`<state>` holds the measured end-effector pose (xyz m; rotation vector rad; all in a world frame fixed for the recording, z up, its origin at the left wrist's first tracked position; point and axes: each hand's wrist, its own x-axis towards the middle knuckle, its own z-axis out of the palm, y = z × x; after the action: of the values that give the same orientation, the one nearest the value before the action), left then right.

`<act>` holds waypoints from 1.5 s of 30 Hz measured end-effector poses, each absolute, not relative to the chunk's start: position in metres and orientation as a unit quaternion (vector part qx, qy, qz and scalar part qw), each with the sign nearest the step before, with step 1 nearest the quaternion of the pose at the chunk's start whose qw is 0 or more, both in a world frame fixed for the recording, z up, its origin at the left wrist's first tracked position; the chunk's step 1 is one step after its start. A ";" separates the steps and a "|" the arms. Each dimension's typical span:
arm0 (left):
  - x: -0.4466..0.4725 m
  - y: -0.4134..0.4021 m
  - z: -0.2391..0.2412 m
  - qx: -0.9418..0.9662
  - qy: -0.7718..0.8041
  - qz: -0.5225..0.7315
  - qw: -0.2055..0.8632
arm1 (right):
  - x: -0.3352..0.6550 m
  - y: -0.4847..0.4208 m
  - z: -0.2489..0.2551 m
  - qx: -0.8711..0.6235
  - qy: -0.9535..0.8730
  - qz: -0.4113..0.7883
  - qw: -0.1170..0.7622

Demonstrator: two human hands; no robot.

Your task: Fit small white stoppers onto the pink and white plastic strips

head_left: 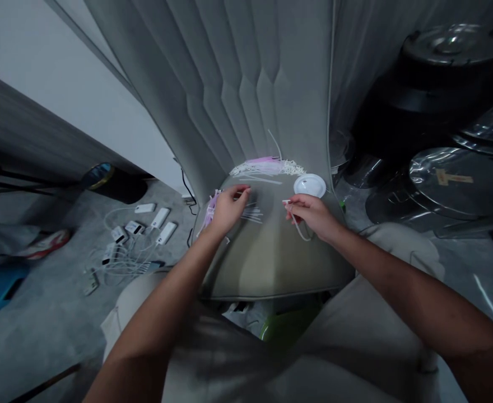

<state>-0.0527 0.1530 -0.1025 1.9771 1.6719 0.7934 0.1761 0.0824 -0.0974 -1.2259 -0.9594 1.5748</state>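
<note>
My right hand (311, 212) pinches a thin pale cord (302, 232) between thumb and fingers. A short white end pokes out beyond the fingertips, and the rest hangs in a loop under the hand. To the left, my left hand (228, 208) is closed in a pinch above the seat; what it holds, if anything, is too small to make out. Several thin white strips (252, 214) lie beside that hand, and a purple-and-white bundle (212, 207) is partly hidden behind it. A small white dish (309, 185) sits just past my right hand.
A pile of white and lilac strips (267, 165) lies along the back of the grey chair seat (267, 268). White power-bank-like devices (160, 217) with tangled cables cover the floor at left, near a dark bin (116, 182). Large dark lidded containers (440, 101) stand at right.
</note>
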 end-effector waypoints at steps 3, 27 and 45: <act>-0.041 0.189 -0.099 0.756 0.588 0.238 0.158 | 0.177 0.085 -0.096 -0.477 -0.384 0.649 0.452; 0.035 0.311 -0.083 0.937 0.325 -0.107 -0.075 | 0.189 0.093 -0.087 -0.426 -0.393 0.681 0.447; 0.031 0.311 -0.077 0.936 0.332 -0.097 -0.057 | 0.190 0.094 -0.090 -0.429 -0.398 0.675 0.449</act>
<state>0.0310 0.3107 -0.0771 3.0545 1.0836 -0.3164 0.1896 0.0941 -0.0897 -1.0617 -0.9853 1.6682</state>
